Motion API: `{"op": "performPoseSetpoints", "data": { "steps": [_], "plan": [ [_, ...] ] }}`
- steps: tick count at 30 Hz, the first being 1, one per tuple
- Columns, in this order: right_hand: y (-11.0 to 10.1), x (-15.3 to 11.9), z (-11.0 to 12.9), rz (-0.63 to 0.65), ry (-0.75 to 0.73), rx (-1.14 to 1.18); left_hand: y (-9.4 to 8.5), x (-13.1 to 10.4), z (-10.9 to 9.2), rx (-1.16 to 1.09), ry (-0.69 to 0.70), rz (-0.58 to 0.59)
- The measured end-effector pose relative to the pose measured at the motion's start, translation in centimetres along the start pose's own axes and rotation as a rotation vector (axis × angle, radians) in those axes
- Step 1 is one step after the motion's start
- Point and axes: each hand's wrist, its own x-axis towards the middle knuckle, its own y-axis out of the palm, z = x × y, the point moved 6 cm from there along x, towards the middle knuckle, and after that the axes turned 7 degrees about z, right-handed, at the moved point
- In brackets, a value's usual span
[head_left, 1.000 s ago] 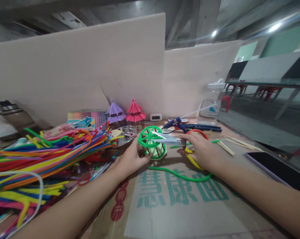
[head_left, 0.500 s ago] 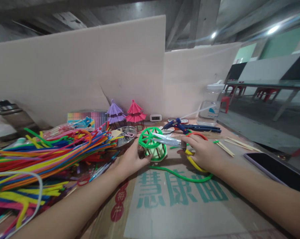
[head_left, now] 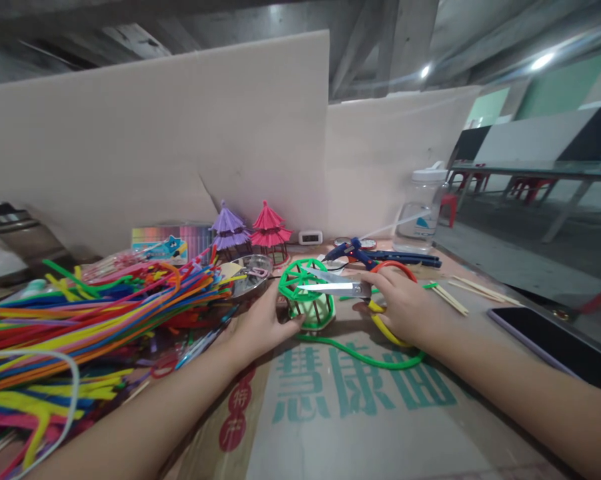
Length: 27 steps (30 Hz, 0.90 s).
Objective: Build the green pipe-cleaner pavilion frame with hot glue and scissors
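My left hand [head_left: 265, 320] grips the left side of a small frame model [head_left: 308, 308], which has a spoked green pipe-cleaner top and thin brown posts. My right hand [head_left: 403, 303] holds scissors [head_left: 343, 288] by their orange and yellow handles. The blades are parted and point left, over the model's green top; whether they touch it I cannot tell. A green pipe cleaner [head_left: 365, 360] curves across the cardboard below the model and runs toward my right hand.
Bundled coloured pipe cleaners [head_left: 105, 313] fill the left side. Behind stand purple [head_left: 226, 227] and pink [head_left: 269, 227] pagoda models, a glue gun [head_left: 350, 251], pliers [head_left: 405, 257] and a water bottle [head_left: 420, 210]. Wooden sticks [head_left: 450, 299] and a phone [head_left: 555, 343] lie right.
The scissor blades have opened, from nearly together to clearly apart, above the green top. My left hand keeps its hold on the model, and the view has shifted slightly.
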Motion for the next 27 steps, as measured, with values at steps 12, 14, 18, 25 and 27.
{"op": "performPoseSetpoints", "data": {
  "steps": [12, 14, 18, 25, 27],
  "plan": [
    [-0.1, -0.2, 0.1, -0.047, -0.036, -0.027, -0.2, -0.3, 0.2, 0.006, -0.021, -0.006],
    [-0.2, -0.2, 0.2, -0.046, -0.045, -0.036, -0.1, -0.3, 0.2, -0.003, -0.011, -0.002],
    [-0.4, -0.2, 0.2, -0.032, -0.077, -0.04, -0.1, -0.2, 0.3, -0.002, 0.009, -0.006],
    [-0.5, -0.4, -0.2, -0.028, -0.101, -0.128, -0.1, 0.0, -0.4, 0.09, 0.018, 0.011],
    [-0.6, -0.3, -0.2, -0.008, -0.097, -0.097, -0.1, 0.0, -0.7, 0.112, 0.013, 0.035]
  ]
}}
